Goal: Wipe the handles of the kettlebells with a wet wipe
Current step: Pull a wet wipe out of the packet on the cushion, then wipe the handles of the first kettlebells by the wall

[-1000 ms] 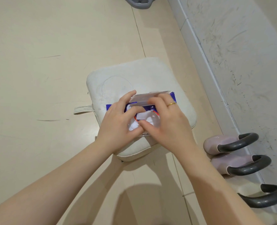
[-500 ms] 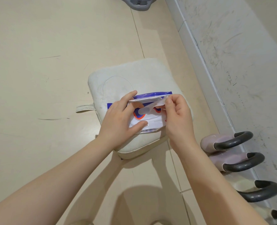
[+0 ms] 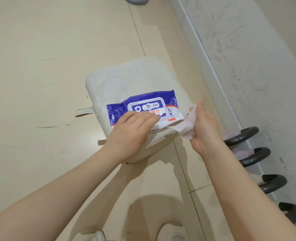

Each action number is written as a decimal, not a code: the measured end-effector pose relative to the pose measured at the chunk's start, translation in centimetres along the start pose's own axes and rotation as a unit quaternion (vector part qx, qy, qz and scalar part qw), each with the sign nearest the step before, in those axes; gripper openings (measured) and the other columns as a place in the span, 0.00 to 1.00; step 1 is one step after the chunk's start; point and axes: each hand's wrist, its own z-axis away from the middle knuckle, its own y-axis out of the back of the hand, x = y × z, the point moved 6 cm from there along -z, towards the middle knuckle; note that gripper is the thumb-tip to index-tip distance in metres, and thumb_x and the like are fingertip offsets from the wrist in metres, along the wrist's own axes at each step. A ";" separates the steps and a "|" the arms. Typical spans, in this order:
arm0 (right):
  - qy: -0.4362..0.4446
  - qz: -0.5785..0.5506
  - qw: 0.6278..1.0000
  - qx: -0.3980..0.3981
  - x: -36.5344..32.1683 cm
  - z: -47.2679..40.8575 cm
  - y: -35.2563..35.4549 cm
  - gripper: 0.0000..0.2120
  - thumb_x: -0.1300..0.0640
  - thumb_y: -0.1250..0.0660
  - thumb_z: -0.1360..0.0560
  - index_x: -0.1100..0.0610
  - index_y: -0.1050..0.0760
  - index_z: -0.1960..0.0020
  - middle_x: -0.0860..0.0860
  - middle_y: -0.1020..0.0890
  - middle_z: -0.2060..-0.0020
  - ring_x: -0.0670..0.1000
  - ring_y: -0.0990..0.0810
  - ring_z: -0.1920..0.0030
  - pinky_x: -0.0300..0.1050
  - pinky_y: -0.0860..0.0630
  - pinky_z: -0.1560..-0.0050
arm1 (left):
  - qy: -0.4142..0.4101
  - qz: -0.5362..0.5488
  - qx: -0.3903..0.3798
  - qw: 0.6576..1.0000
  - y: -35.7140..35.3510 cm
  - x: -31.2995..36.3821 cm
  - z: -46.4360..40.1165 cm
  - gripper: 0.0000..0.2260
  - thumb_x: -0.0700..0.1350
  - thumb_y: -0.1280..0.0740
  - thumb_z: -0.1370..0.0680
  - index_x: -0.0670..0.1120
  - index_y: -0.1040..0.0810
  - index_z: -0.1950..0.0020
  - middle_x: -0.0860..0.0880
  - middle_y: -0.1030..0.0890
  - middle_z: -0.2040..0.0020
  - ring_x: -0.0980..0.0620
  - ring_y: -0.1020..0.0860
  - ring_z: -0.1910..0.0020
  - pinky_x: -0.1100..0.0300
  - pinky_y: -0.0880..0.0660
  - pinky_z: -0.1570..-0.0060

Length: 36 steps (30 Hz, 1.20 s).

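A blue and white pack of wet wipes (image 3: 143,106) lies on a white cushion (image 3: 135,75) on the floor. My left hand (image 3: 131,131) lies flat on the pack's near side, fingers straight, pressing its lid. My right hand (image 3: 204,127) holds a crumpled white wet wipe (image 3: 187,126) just right of the pack. Several kettlebells stand in a row along the wall at the right, with dark curved handles (image 3: 241,136), (image 3: 255,157), (image 3: 272,183). The pale lilac body of the nearest one (image 3: 228,135) is mostly hidden behind my right hand.
A grey-white wall and its skirting (image 3: 213,70) run along the right. The cushion has a strap loop (image 3: 83,111) at its left side. A grey object (image 3: 135,0) sits at the top edge. My shoes (image 3: 171,232) show at the bottom on the beige tiled floor.
My right hand has pulled a wipe out of the pack and moved right with it. The pack's lid is now shut, and my left hand has flattened onto it.
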 end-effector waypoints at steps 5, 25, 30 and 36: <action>-0.049 -0.079 0.984 -0.150 0.6 0.8 0.6 0.06 0.63 0.37 0.24 0.62 0.25 0.58 0.53 0.16 0.69 0.50 0.17 0.67 0.41 0.19 0.66 | 0.037 -0.062 -0.086 0.994 0.0 1.0 -1.4 0.12 0.40 0.42 0.28 0.39 0.20 0.56 0.44 0.17 0.60 0.43 0.18 0.59 0.57 0.34 0.54; -0.109 -0.266 0.943 -0.168 4.3 -2.6 17.5 0.17 0.54 0.51 0.18 0.61 0.26 0.47 0.55 0.17 0.55 0.48 0.19 0.61 0.34 0.27 0.74 | 0.482 0.611 -0.322 0.539 -13.2 15.6 -6.7 0.07 0.44 0.37 0.22 0.49 0.28 0.61 0.52 0.22 0.64 0.56 0.23 0.65 0.65 0.25 0.60; -0.153 -0.315 0.922 -0.165 4.9 -4.5 19.9 0.18 0.52 0.48 0.19 0.64 0.30 0.40 0.59 0.22 0.48 0.49 0.25 0.65 0.34 0.34 0.79 | 0.535 0.621 -0.245 0.518 -16.0 17.9 -7.5 0.08 0.42 0.39 0.21 0.47 0.29 0.60 0.50 0.24 0.65 0.53 0.26 0.68 0.65 0.24 0.70; -0.158 -0.264 0.942 -0.133 4.6 -5.9 22.2 0.21 0.45 0.39 0.25 0.60 0.25 0.41 0.57 0.20 0.50 0.48 0.23 0.64 0.34 0.33 0.77 | 0.511 0.561 -0.294 0.581 -18.2 19.7 -9.6 0.07 0.43 0.41 0.20 0.46 0.29 0.57 0.48 0.24 0.61 0.53 0.24 0.63 0.64 0.23 0.65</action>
